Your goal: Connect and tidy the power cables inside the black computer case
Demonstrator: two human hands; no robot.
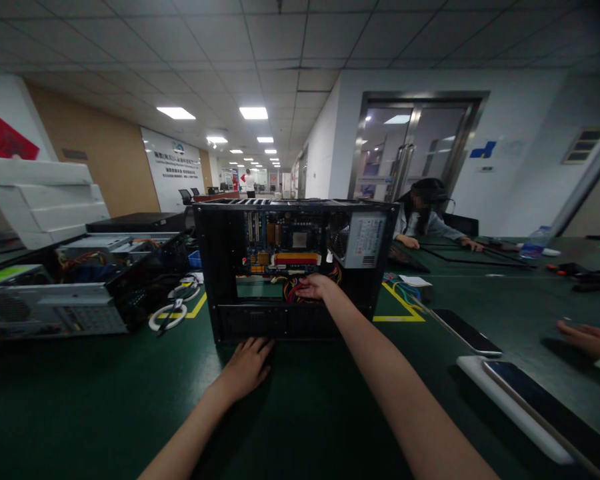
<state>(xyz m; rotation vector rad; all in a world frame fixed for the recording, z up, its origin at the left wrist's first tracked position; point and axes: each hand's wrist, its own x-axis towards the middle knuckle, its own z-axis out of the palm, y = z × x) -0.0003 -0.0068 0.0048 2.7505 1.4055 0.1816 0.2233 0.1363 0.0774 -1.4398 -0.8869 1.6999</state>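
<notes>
An open black computer case [250, 321] stands upright on the green table, its open side facing me. Inside it are a motherboard [285, 235] with red and yellow memory slots and, at the upper right, a silver power supply [365, 239]. My right hand [314, 287] reaches into the lower middle of the case, fingers closed on a bundle of coloured power cables [289, 291]; the fingertips are partly hidden among the wires. Flat on the table, my left hand [247, 363] touches the case's bottom front edge, fingers stretched out and holding nothing.
Another opened computer case [80, 300] lies at the left, near coiled white cables [167, 315]. Phones [465, 331] and a white slab-like item [510, 407] lie at the right. A co-worker's hand [587, 339] enters there. Another person [425, 213] sits across the table near a bottle [535, 242].
</notes>
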